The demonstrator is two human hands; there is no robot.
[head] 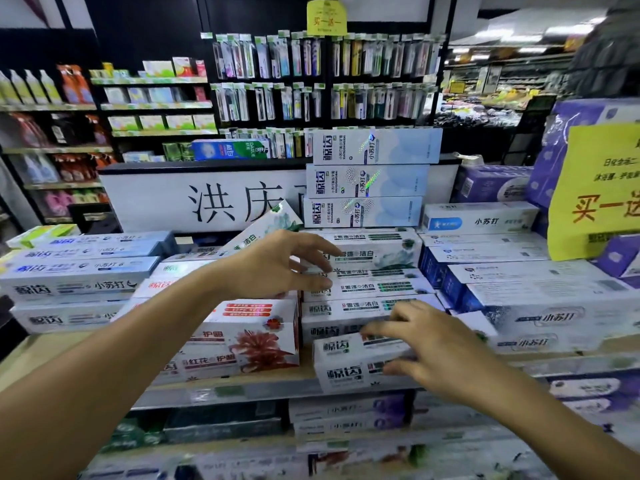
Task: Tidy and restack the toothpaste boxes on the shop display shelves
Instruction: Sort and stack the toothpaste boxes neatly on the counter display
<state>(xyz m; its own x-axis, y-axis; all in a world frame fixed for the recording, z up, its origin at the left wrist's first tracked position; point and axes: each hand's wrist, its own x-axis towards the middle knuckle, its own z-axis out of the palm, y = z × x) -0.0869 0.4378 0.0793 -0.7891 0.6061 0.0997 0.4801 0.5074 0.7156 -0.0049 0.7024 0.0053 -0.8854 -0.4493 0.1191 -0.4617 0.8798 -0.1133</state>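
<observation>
head view | left hand (277, 268): grip spread wide, fingertips at the stack of green-print boxes (374, 258) | right hand (440, 348): grip pinching the front white box (346, 365), fingers on top, thumb on its face, at the shelf (242, 389) front edge | red flower box (249, 341) just left of it

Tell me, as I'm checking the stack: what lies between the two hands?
Head view: stacked green-printed toothpaste boxes lie between the left hand and the right hand, which grips the front box.
</observation>
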